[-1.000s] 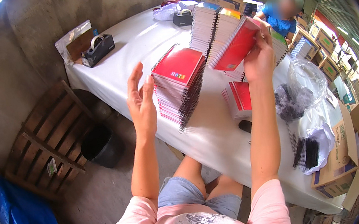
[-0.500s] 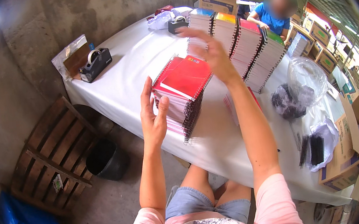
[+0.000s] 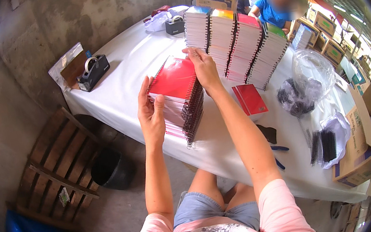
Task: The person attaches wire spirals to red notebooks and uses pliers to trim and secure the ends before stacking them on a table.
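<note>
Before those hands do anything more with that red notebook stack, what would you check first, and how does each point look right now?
1. Left hand braces the near side of the red spiral notebook stack: ok.
2. Right hand on the stack's far top edge: ok.
3. Stack squared: not ok, lower notebooks jut out.
4. Tall notebook stacks behind stand apart: cannot tell.
5. Single red notebook lies clear of the stack: ok.

Hidden and blurred parts around the red notebook stack (image 3: 177,96)

Its left side sits behind the left hand (image 3: 150,115); beyond it, a person's (image 3: 274,10) face is blurred, body hidden by taller notebook stacks (image 3: 237,44).
</note>
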Demonstrator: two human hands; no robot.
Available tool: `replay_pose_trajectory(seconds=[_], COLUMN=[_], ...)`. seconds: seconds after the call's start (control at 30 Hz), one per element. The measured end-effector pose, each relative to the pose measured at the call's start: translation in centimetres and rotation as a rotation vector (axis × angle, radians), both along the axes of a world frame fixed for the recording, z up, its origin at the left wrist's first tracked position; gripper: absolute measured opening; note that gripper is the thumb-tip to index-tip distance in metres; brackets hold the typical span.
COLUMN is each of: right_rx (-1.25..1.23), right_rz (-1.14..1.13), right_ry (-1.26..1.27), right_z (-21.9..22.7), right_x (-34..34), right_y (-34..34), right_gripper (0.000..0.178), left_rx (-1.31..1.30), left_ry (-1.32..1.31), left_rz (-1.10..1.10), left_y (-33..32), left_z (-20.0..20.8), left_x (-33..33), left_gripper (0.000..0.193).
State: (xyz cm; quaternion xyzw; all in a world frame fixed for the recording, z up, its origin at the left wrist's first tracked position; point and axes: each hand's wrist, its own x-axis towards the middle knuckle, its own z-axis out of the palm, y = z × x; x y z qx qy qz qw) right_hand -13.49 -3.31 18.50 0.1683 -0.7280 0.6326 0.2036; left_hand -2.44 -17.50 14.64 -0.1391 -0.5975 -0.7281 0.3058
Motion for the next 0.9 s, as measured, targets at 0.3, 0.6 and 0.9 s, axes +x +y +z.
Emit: replay_pose_trajectory(seconds=[0.3, 0.6, 0.9], right_rx=[0.455, 0.411, 0.158], right_rz=[-0.456, -0.51, -0.328], right_ry=[0.013, -0.524, -0.701], right_z=[-3.0, -11.5, -8.9], right_x=[1.6, 4.7, 6.7], right_y=[10.9, 26.7, 24.0], right_gripper=[0.042, 0.035, 0.047], left_rx=[0.028, 0.153, -0.002], left_ry=[0.026, 0.475, -0.165], left_rz=[0.212, 0.53, -0.352], left_y=[-1.7, 4.0, 12.9], left_z=[0.1, 3.1, -1.4], left_x=[1.4, 7.2, 6.1], left_gripper=[0.053, 0.039, 0.042])
